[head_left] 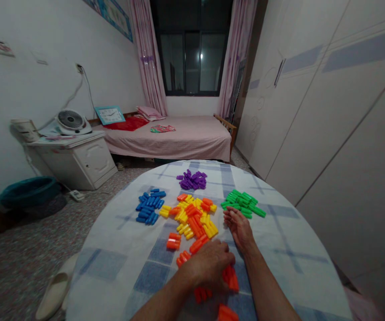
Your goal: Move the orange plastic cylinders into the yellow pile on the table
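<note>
On a round table covered with a blue-checked cloth lie small plastic tubes sorted by colour. My left hand rests palm down over a cluster of orange tubes near the front edge. My right hand lies flat with fingers apart, its fingertips touching the near edge of the green pile. A mixed yellow and orange heap sits in the middle. A blue pile lies to the left and a purple pile at the far side.
A pink bed stands beyond the table under a dark window. A white cabinet with a fan is at the left, white wardrobes at the right. Slippers and a teal basin lie on the floor.
</note>
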{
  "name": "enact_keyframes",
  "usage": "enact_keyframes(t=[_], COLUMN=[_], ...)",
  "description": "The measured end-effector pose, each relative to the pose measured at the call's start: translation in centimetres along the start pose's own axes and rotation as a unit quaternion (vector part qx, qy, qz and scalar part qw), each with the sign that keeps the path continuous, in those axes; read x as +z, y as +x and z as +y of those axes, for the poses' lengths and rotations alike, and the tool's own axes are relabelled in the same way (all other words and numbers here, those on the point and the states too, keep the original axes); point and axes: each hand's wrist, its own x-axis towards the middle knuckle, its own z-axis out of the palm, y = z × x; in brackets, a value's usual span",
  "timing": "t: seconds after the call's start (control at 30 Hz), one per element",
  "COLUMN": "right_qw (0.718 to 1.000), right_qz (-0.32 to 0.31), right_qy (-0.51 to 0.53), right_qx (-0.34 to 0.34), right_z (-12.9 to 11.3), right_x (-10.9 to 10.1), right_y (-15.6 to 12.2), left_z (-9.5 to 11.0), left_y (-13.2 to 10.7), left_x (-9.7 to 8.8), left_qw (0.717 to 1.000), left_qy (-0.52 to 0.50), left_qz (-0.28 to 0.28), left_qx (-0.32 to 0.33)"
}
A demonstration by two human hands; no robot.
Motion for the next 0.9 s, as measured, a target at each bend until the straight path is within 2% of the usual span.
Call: enact_keyframes(t=[0.1, 0.2, 0.27, 0.37, 0.5, 0.6, 0.67, 0.73, 0.83, 0.9], right_qw=[1.000, 1.000, 1.000, 1.000, 1.000, 1.000, 1.000, 1.000, 1.000, 1.000], right_qz=[0.001, -0.003, -0.006, -0.006, -0.003, 0.002, 0.005, 0.005, 0.001, 0.001], right_qy=[0.002, 0.007, 0.009, 0.006, -0.004, -0.009, -0.009, -0.007, -0.008, -0.010], right_qx=[0.002, 0.002, 0.002, -0.001, 0.001, 0.002, 0.003, 0.006, 0.006, 0.004], right_z=[0.1, 0.2, 0.2, 0.4, 0.6, 0.6, 0.6, 0.6, 0.6, 0.5], right_x=[-0.1, -0.2, -0.3, -0.4, -0.6, -0.6, -0.5, -0.5, -0.5, -0.5], right_y=[0.1, 0.1, 0.2, 0.3, 0.5, 0.6, 0.6, 0.6, 0.5, 0.5], left_z=[-0.1, -0.7, -1.4, -2.9, -5.4, -6.9, -7.2, -6.8, -5.1, -3.8], left_y=[-0.1, -0.1, 0.0, 0.2, 0.6, 0.5, 0.2, -0.2, -0.7, -0.9], left_x=[-0.3, -1.1, -1.8, -2.2, -1.7, -1.3, -1.4, -1.8, -2.3, -2.4], left_qw=[0.998, 0.984, 0.959, 0.904, 0.836, 0.819, 0.821, 0.842, 0.901, 0.942], left_qy=[-0.041, -0.144, -0.231, -0.316, -0.313, -0.269, -0.243, -0.244, -0.262, -0.232], left_qz=[0.041, 0.104, 0.159, 0.266, 0.404, 0.446, 0.449, 0.409, 0.270, 0.179], left_qx=[-0.020, -0.027, -0.044, -0.115, -0.199, -0.240, -0.253, -0.254, -0.214, -0.167])
